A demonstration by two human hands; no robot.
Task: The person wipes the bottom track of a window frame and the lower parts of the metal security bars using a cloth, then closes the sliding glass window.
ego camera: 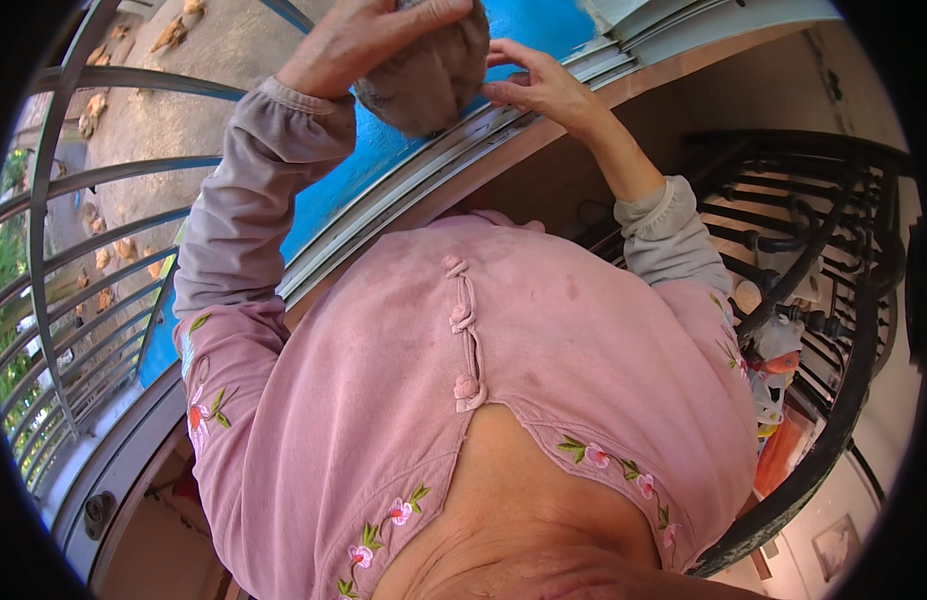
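At the top of the view, my left hand (381, 37) is closed on a rounded, grey-brown lump (430, 82), which looks like bundled cloth; its exact kind is unclear. The thumb lies across its upper part, and the fingers are partly cut off by the picture's edge. My right hand (535, 86) is at the lump's right side, fingers bent and spread, with fingertips close to its edge; whether they touch it cannot be told. Under the lump lies a bright blue surface (336, 195), beside the metal track of a window frame (463, 142).
Metal bars (126, 165) of a window guard run along the left, with ground and scattered brown things beyond. A latch (98, 514) sits on the frame at lower left. On the right stands a black stair railing (838, 375), with plastic bags (775, 345) beside it.
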